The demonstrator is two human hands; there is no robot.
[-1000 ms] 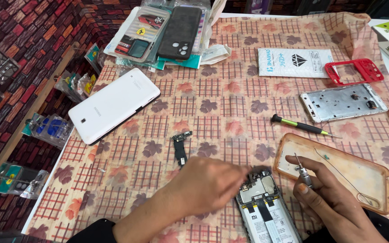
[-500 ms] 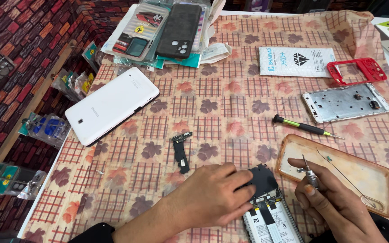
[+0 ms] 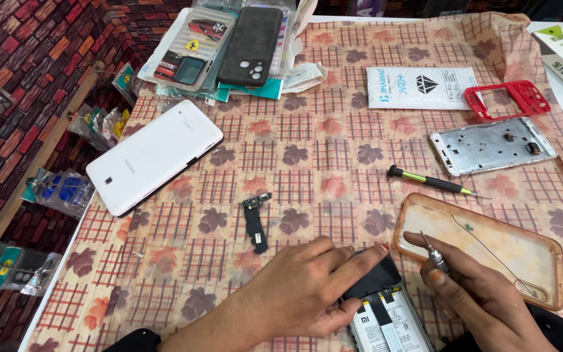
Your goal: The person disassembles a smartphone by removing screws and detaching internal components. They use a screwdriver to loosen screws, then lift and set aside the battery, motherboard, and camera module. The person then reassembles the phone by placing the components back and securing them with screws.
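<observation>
At the near edge of the counter (image 3: 333,150), the left hand (image 3: 307,293) lies flat and spread on an opened phone (image 3: 386,313), fingers pressing its black top part. Just to its right, the right hand (image 3: 483,296) pinches a small screwdriver (image 3: 434,254) between thumb and fingers, tip up, over the near edge of a clear orange-rimmed phone case (image 3: 490,241). A small black circuit part (image 3: 255,221) lies just left of the hands.
</observation>
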